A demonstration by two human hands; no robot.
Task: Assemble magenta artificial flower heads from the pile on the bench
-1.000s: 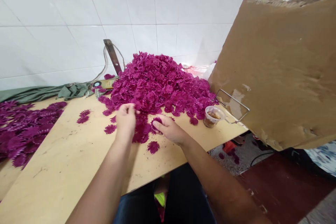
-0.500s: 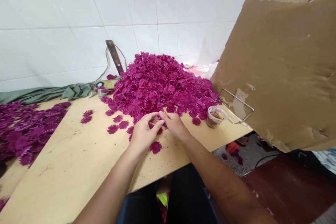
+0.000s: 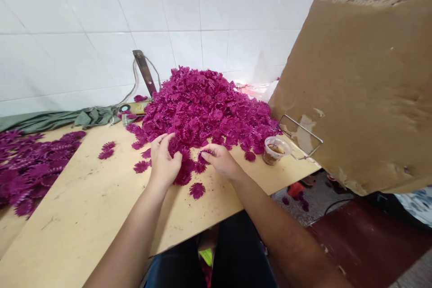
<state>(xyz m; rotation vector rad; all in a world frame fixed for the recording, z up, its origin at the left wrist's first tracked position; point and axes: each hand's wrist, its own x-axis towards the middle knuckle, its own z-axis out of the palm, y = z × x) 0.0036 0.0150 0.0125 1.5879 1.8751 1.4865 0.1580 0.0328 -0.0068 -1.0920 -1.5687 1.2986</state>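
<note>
A big heap of magenta artificial flower heads is piled against the wall in the head view. My left hand is at the heap's front edge, fingers apart, with nothing in its grasp; flower heads lie just right of its thumb. Between thumb and fingers, my right hand pinches a flower head, partly covered by the fingers. Nearer to me, a single flower head lies flat on the wooden tabletop.
To the right stand a plastic cup of brown liquid and a metal wire frame beside a large cardboard sheet. More magenta flowers spread at the left. Green cloth lies along the white tiled wall.
My hands have come apart. The left moved left and spread its fingers; the right stayed close to its place, and a flower head now shows in its pinch.
</note>
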